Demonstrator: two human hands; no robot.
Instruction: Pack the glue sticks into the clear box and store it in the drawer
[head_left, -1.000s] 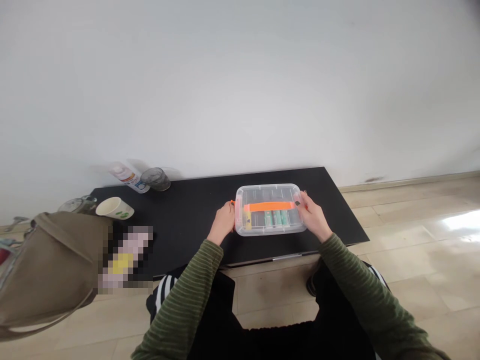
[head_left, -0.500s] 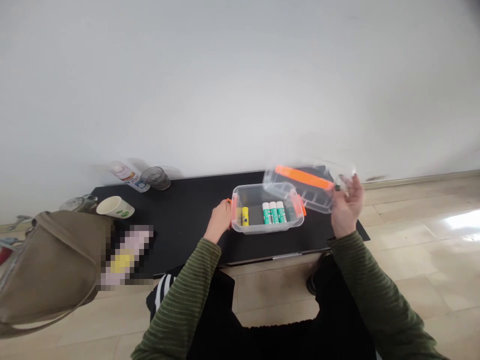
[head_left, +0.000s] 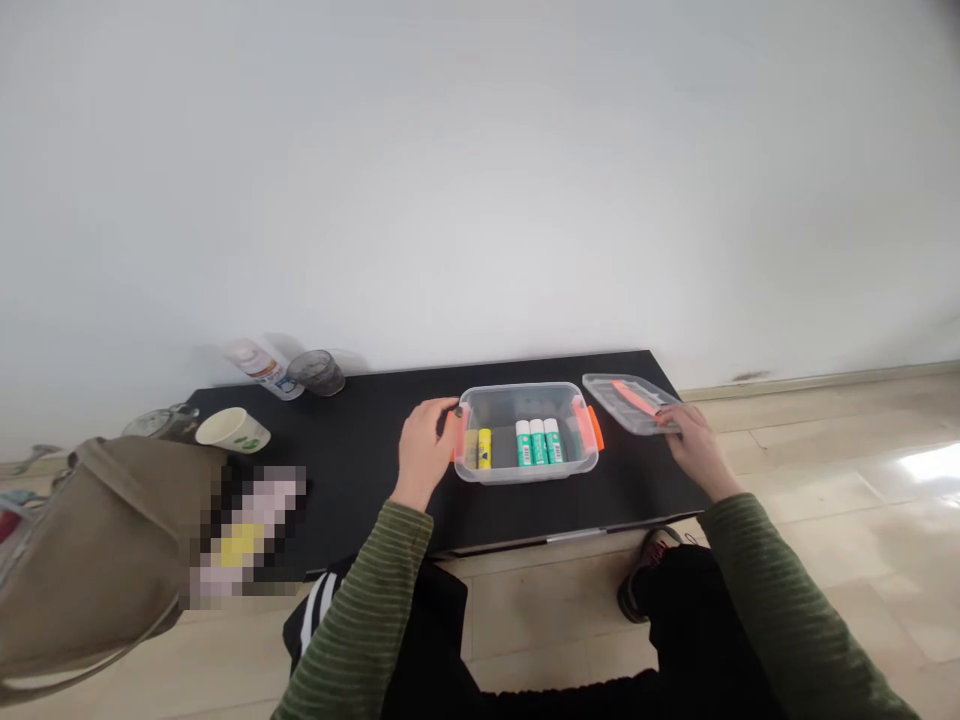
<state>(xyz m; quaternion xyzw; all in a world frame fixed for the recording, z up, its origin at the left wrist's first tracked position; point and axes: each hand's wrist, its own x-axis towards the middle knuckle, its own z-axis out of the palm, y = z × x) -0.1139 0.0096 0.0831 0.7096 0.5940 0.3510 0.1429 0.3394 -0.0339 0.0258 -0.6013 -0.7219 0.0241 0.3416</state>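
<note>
A clear plastic box (head_left: 525, 476) with orange latches stands uncovered on the black table. Inside it, three green-and-white glue sticks (head_left: 538, 445) lie side by side, and a yellow stick (head_left: 484, 449) lies towards the left end. My left hand (head_left: 426, 445) grips the box's left end by the orange latch, thumb and fingers closed around it. To the right of the box, my right hand (head_left: 691, 438) pinches the near right corner of the clear lid (head_left: 626, 405), which has an orange handle. The lid lies low over the table's right end; whether it fully rests there I cannot tell.
On the left of the black table (head_left: 367, 520) are a paper cup (head_left: 234, 430), a dark glass (head_left: 317, 373), a spray can (head_left: 262, 368) and a blurred-out pinkish item (head_left: 259, 515). A brown bag (head_left: 112, 560) sits at far left. The white wall (head_left: 480, 200) rises behind.
My right hand has lowered the lid from above the box to the table's right end, turning it flatter. My left hand stays at the box's left end, its grip shifted slightly.
</note>
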